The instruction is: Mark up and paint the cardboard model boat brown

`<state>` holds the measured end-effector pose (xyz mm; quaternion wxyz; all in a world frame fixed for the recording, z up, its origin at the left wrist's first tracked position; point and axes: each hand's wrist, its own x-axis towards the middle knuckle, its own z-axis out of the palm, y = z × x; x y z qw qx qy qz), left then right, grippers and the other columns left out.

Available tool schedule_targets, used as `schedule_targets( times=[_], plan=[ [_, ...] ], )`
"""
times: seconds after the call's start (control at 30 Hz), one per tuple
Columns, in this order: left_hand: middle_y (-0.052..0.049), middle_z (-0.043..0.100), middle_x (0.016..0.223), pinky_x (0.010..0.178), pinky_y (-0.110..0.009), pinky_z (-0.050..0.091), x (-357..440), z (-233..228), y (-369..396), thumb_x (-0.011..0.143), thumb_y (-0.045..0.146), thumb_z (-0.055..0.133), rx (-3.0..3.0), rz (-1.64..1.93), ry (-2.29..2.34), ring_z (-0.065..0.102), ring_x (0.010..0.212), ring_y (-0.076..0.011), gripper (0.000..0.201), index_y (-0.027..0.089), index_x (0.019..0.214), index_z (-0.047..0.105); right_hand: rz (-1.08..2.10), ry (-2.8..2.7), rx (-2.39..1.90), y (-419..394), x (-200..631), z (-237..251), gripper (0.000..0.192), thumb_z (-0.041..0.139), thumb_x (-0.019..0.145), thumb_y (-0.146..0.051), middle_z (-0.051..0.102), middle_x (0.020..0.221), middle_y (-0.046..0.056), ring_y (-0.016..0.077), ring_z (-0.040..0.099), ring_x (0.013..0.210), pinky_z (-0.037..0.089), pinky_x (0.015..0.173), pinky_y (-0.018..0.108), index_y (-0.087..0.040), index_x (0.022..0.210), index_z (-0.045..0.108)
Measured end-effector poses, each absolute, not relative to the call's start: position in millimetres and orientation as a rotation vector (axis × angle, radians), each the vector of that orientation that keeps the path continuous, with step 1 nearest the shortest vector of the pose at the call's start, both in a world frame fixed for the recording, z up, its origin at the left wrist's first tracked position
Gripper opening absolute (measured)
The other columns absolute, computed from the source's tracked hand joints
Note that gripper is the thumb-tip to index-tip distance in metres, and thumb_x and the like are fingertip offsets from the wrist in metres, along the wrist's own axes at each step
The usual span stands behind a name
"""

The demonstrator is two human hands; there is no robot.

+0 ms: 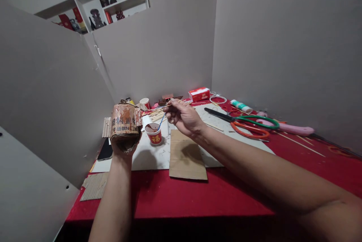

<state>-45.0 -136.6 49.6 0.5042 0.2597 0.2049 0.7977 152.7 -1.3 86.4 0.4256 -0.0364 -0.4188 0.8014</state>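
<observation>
My left hand (135, 147) holds up a small cardboard model (126, 121) from below, its fingers mostly hidden behind it. The model has a glossy brown coating, printed characters on its face and corrugated flaps at the sides. In my right hand (183, 117), a thin stick (162, 106) is pinched between thumb and fingers. It points left toward the model; whether its tip touches I cannot tell. Below and between my hands stands a red and white paper cup (154, 134) with brown liquid and a blue stick (161, 122) in it.
A flat cardboard piece (185, 163) lies on a white board (152, 162) over the red tablecloth (226, 196). To the right are large scissors (249, 123) and a pink-handled tool (296, 129). A phone (105, 150) and corrugated card (94, 187) lie left. Grey panels enclose the table.
</observation>
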Motion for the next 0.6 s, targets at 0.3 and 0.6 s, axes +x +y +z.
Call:
schedule_targets(
  times=[0.3,0.6],
  plan=[
    [-0.014,0.072,0.113,0.083,-0.045,0.058,-31.7,56.8,-133.2,0.090,0.050,0.042,0.660,2.025,0.502,0.069,0.102,-0.0306,0.055,0.018,0.132,0.057,1.851,-1.181,-0.056,4.6,156.1,92.0,0.027,0.072,0.085,-0.038,0.069,0.058,-0.003,0.0079,0.059,0.043,0.041,0.035,0.015,-0.019,0.073,0.059],
    [-0.013,0.074,0.110,0.082,-0.044,0.058,-40.9,53.3,-134.6,0.087,0.051,0.045,0.687,1.973,0.512,0.071,0.098,-0.0308,0.057,0.020,0.134,0.055,1.678,-1.407,0.122,-2.6,164.3,99.1,0.036,0.078,0.074,-0.051,0.072,0.064,0.000,0.0103,0.064,0.047,0.046,0.037,0.018,-0.019,0.077,0.063]
  ],
)
